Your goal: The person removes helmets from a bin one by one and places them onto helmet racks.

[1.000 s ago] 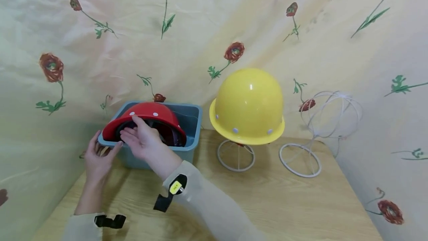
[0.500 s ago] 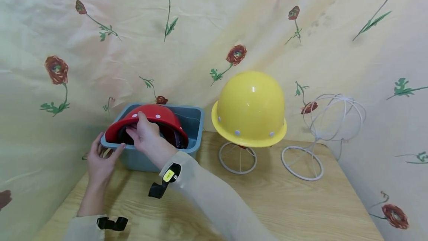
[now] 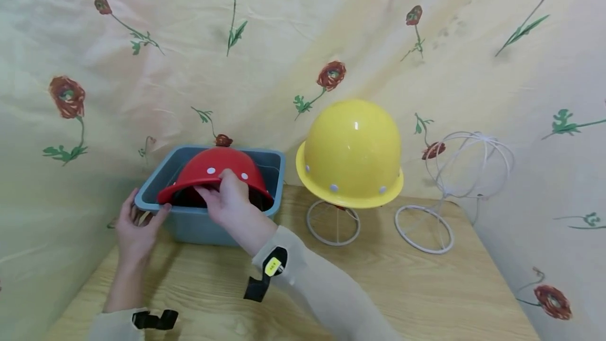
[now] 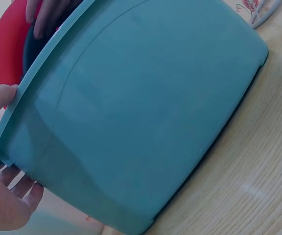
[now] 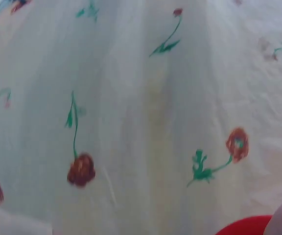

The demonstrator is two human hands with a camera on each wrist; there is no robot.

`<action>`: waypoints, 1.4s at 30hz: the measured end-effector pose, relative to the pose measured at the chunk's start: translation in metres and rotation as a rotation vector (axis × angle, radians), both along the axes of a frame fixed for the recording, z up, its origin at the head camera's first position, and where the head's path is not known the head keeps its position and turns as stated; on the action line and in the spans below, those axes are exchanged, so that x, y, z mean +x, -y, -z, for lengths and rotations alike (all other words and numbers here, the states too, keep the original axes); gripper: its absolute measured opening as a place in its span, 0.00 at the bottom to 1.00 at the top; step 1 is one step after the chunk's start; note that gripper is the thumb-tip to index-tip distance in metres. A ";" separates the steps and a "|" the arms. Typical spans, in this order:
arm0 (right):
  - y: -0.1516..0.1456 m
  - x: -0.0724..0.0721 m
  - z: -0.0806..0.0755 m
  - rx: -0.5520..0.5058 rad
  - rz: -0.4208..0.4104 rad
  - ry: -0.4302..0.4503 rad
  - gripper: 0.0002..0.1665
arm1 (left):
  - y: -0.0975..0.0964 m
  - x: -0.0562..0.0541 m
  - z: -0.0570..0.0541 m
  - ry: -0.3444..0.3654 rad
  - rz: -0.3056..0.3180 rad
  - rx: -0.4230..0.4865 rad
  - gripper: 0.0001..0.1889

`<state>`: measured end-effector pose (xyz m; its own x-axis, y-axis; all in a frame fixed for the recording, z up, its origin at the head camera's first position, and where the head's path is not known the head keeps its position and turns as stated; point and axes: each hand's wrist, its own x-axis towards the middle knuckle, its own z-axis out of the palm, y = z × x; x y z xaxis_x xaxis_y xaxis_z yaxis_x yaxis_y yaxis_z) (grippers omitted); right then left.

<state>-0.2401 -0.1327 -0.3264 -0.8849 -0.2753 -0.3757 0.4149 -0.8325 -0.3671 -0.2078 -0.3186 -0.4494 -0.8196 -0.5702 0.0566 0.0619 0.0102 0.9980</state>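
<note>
A red hard hat point(image 3: 222, 162) with white dots leans in the blue-grey plastic bin point(image 3: 208, 225), its hollow side turned toward me. My right hand point(image 3: 232, 201) pinches its front edge, thumb on the outer shell and fingers under the brim. The fingertips inside the hat are partly hidden. My left hand point(image 3: 137, 230) grips the bin's front left corner. In the left wrist view its thumb lies on the rim, and the fingers of the left hand point(image 4: 9, 200) curl beneath it. Only a sliver of the red hard hat point(image 5: 246, 226) shows in the right wrist view.
A yellow hard hat point(image 3: 352, 151) sits on a white wire stand point(image 3: 335, 243) right of the bin. Farther right stands a bare white wire stand point(image 3: 437, 249) with a round cage top. All rest on a wooden table point(image 3: 379, 288) against flower-printed cloth point(image 3: 265, 67).
My right hand has closed on the red hard hat's edge and shifted it rightward within the bin, away from the left corner. The left hand keeps its place on the bin.
</note>
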 end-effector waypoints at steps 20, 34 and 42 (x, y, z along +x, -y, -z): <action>-0.026 0.000 -0.007 0.032 -0.181 -0.048 0.45 | 0.003 -0.001 -0.002 0.011 -0.011 -0.036 0.49; -0.055 0.005 -0.001 0.103 -0.293 -0.226 0.35 | -0.001 0.000 0.000 0.058 -0.007 -0.078 0.46; -0.073 0.008 -0.009 0.128 -0.383 -0.387 0.32 | 0.001 -0.001 0.001 0.066 0.008 -0.054 0.45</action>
